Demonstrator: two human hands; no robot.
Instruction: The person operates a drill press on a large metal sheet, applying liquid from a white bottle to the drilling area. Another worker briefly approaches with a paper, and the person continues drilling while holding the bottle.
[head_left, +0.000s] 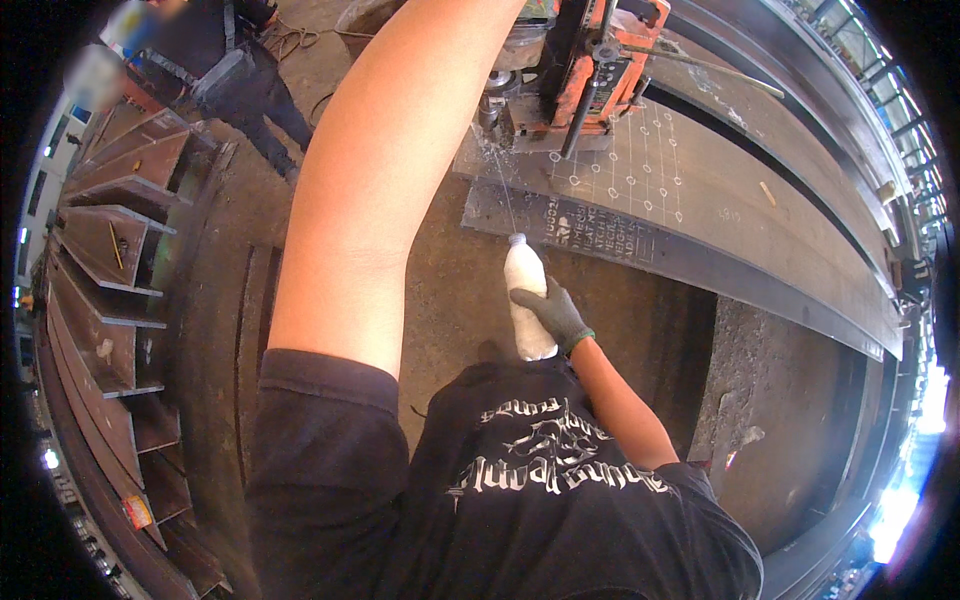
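My right hand, in a grey glove, is wrapped round a white plastic squeeze bottle held upright in front of my body. From its tip a thin stream of liquid runs up toward the cutter end of an orange portable drill press. The machine stands on a steel beam marked with a chalk grid of small circles. Wet shavings seem to lie around the cutter. My bare left forearm reaches up past the top edge beside the machine, so my left hand is out of sight.
More long steel beams lie at the right. Steel sections with welded plates are stacked along the left. Another person in dark clothes stands at the far left, near a cable on the floor.
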